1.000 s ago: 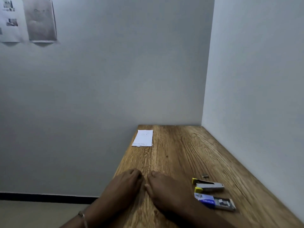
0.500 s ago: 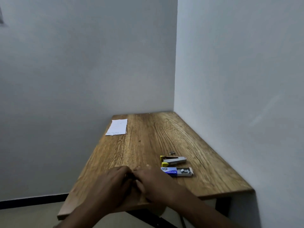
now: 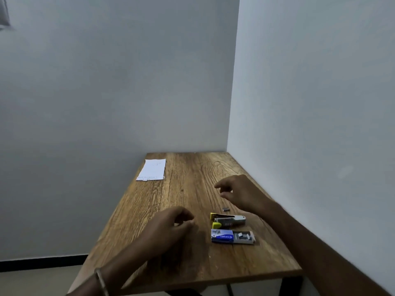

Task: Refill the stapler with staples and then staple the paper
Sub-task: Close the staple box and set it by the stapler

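your wooden bench fills the corner. your left hand and right hand hover apart, fingers loosely curled, holding nothing. the paper lies far left; the stapler sits just behind the staple box, with a loose staple strip nearby.

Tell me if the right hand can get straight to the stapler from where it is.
Probably yes. The right hand hovers empty just beyond the stapler, with only a small loose staple strip on the table between them.
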A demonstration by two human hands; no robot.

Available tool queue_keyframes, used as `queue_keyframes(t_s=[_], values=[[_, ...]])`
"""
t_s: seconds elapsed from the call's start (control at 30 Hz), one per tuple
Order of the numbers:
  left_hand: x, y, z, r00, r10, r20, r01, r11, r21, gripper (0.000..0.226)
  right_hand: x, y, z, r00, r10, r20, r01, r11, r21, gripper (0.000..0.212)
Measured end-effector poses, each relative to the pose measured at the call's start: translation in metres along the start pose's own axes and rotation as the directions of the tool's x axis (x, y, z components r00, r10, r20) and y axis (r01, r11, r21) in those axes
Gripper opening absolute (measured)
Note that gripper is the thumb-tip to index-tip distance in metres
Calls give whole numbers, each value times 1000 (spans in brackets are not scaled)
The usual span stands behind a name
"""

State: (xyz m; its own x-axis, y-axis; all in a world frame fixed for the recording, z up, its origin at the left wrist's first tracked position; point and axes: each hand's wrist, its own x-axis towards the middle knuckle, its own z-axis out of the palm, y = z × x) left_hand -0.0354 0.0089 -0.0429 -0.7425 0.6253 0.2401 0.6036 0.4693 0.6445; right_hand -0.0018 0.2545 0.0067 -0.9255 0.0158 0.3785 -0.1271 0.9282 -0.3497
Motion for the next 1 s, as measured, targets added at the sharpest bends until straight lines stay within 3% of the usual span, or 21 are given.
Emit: queue_keyframes(t_s=[0.13, 0.37, 0.53, 0.7, 0.8, 0.9, 1.0], values=[[9, 6, 7, 999, 12, 46, -11, 999, -35, 21, 4, 27, -3, 994, 40, 103, -31, 996, -85, 37], [11, 16, 19, 996, 64, 65, -62, 998, -32, 25, 7, 46, 9, 968, 43, 249, -23, 996, -83, 39], [11, 18, 23, 995, 93, 46, -91, 995, -51, 32, 10, 45, 17, 953, 4, 302, 9, 999, -39, 26], [9, 19, 30, 994, 102, 27, -101, 993, -56, 38, 8, 44, 20, 963, -9, 270, 13, 1000, -13, 13], [9, 19, 31, 995, 104, 8, -103, 993, -62, 38, 2, 41, 14, 985, 16, 171, -19, 1000, 16, 12], [10, 19, 33, 996, 82, -21, -84, 993, -87, 37, -13, 33, -2, 997, 73, 7, -72, 969, 235, 13], [12, 19, 37, 997, 49, -52, -56, 990, -128, 40, -42, 23, -15, 981, 164, -104, -93, 867, 489, 17]])
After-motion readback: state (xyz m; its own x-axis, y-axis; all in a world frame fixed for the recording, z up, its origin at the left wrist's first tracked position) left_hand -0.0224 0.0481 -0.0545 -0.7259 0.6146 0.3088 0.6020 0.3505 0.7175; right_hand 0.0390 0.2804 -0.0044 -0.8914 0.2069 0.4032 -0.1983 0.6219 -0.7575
